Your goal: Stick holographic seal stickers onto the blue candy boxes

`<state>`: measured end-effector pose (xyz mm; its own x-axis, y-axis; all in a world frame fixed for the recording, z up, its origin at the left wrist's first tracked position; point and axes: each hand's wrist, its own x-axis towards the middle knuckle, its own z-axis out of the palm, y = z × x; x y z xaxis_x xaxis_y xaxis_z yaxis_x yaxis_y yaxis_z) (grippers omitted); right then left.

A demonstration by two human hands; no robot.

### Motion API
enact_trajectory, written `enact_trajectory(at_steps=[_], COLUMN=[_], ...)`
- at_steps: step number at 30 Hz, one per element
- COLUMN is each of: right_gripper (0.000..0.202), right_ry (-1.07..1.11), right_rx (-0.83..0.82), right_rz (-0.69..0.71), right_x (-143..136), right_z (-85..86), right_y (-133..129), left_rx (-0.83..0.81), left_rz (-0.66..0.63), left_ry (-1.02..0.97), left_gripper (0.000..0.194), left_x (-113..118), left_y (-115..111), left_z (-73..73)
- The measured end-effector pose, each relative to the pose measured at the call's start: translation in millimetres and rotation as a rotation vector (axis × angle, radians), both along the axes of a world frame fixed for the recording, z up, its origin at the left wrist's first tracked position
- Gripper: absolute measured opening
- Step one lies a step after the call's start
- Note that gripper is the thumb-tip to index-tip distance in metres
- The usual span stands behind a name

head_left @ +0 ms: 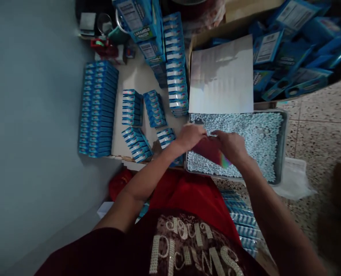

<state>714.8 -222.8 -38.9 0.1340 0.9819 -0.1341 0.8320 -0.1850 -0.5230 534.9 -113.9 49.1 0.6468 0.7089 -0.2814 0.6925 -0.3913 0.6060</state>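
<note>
My left hand (193,134) and my right hand (233,146) are close together, both over the metal tray (284,147), and between them is a thin reddish piece (209,150) with a rainbow shine at one corner. The piece lies under my fingertips, on the side toward my body, and hangs above the pale blue pellets (262,140), or maybe touches them (this I cannot tell from above). Its long axis goes slantwise, from beneath the left fingers down toward the right, so that the shining corner comes just beside my right palm. The left hand is nearer to the one end, and the right hand is nearer to this shining corner.

The left fingers are curled in and closed on the upper edge. The right fingers are bent, with almost no opening, and they pinch the same edge a little further right; how firmly, I cannot say.

Beyond the tray, a white sheet (222,78) leans along the carton (230,30) with the blue packets (292,17). To the left of my left hand, near the wrist, stands a short row of small blue boxes (165,136).
</note>
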Motion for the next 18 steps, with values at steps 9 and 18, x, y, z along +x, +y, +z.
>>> enact_trajectory(at_steps=[9,18], right_gripper=[0.053,0.058], right_ry=[0.577,0.966], right_rx=[-0.117,-0.181], right_rz=[-0.457,-0.625], right_x=[76,63], right_z=[-3.2,-77.8], right_y=[-31,-36], left_rx=[-0.207,-0.515], left_rz=[0.185,0.659], left_ry=[-0.057,-0.322], left_gripper=[0.01,0.045], left_x=[-31,-63], left_y=[41,35], left_z=[-31.5,-131.2])
